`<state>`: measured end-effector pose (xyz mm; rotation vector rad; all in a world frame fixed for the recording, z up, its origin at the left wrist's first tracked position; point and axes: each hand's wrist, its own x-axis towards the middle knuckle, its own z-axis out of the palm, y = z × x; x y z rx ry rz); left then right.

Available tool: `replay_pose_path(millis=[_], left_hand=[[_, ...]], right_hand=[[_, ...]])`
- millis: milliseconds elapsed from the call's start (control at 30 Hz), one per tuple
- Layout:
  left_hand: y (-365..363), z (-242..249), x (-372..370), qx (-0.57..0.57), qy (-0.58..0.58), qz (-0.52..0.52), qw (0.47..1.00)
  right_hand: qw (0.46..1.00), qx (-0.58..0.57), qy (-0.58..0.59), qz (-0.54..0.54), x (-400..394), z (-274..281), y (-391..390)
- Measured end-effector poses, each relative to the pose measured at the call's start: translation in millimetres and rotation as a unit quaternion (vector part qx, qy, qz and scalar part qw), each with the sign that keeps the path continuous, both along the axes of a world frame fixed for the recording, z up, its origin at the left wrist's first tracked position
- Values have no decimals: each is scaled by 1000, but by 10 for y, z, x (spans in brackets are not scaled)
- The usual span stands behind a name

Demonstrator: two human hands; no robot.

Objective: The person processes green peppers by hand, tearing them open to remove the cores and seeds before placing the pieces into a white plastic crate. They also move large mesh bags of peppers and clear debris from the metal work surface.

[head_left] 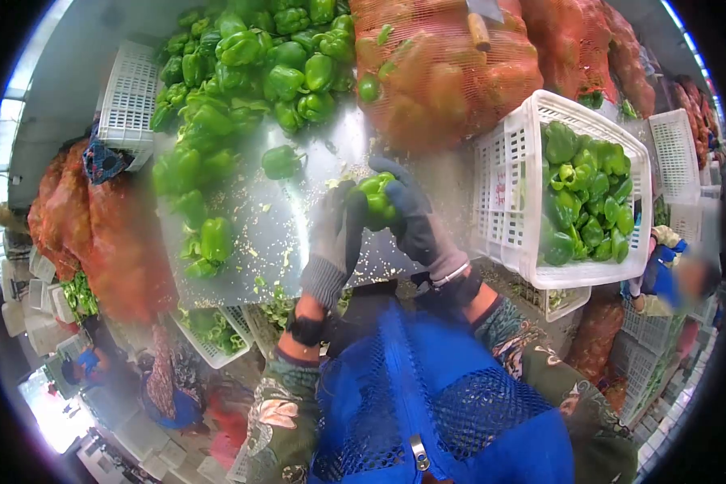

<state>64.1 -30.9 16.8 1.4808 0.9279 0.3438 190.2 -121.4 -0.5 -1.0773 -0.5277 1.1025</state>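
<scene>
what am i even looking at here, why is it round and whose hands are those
The picture is round because it comes from a wide-angle camera worn on a person's head, looking down at their own gloved hands. No machine is involved. The left hand and the right hand together grip one green bell pepper above a shiny metal table littered with seeds and scraps. A pile of green peppers lies on the far side of the table. To the right, a white plastic crate holds more peppers, and orange mesh sacks sit behind it. The blue mesh at the bottom is the person's apron.
</scene>
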Motion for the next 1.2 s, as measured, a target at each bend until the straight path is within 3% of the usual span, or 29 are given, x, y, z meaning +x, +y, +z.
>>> replay_pose_path(millis=[33, 67, 100, 133, 267, 333, 367, 400, 433, 533, 733, 767, 800, 867, 900, 1000, 1067, 1167, 1200], left_hand=[[-20, 111, -78, 196, 36, -30, 980], [-63, 245, -117, 383, 73, -61, 919], [-137, 481, -70, 297, -11, -57, 953], [-191, 523, -50, 309, -61, -84, 946], [-358, 791, 89, 507, -38, -102, 855], [-429, 899, 143, 584, -29, -109, 804], [-462, 953, 176, 582, -19, -116, 804], [-487, 981, 222, 580, -11, -124, 805], [-515, 966, 292, 564, -12, -101, 820], [-518, 841, 497, 507, -25, -35, 861], [-529, 694, 807, 341, -97, 51, 934], [-471, 652, 841, 304, -123, 68, 942], [-485, 653, 832, 351, -105, 45, 930], [-534, 778, 797, 442, -70, -1, 894], [-539, 662, 766, 375, -153, -7, 914], [-599, 814, 726, 509, -91, -24, 856], [-571, 777, 734, 461, -97, -2, 882], [-520, 659, 790, 356, -129, 40, 925], [-509, 631, 804, 318, -145, 55, 935]], right_hand=[[998, 20, 57, 5, -10, 70, -46], [993, 38, 115, 9, -21, 153, -100], [980, 53, 182, 57, -17, 309, -145], [980, 52, 180, 67, -9, 458, -172], [973, 45, 221, 58, -21, 627, -326], [858, 74, 501, 86, -48, 760, -430], [821, 53, 561, 87, -34, 703, -460], [922, 77, 375, 60, -4, 704, -486], [980, 91, 172, 30, 12, 709, -522], [968, 168, 184, 3, 53, 694, -472], [976, 1, 219, -9, 294, 457, -444], [998, 47, -35, -19, 309, 425, -437], [954, 65, -281, -86, 324, 415, -427], [978, 72, -175, -88, 318, 516, -447], [984, 82, -132, -89, 311, 579, -459], [988, 119, -39, -94, 260, 718, -463], [989, 99, 54, -95, 235, 705, -434], [959, -39, 269, -75, 222, 716, -417], [971, -55, 224, -69, 240, 736, -420]])
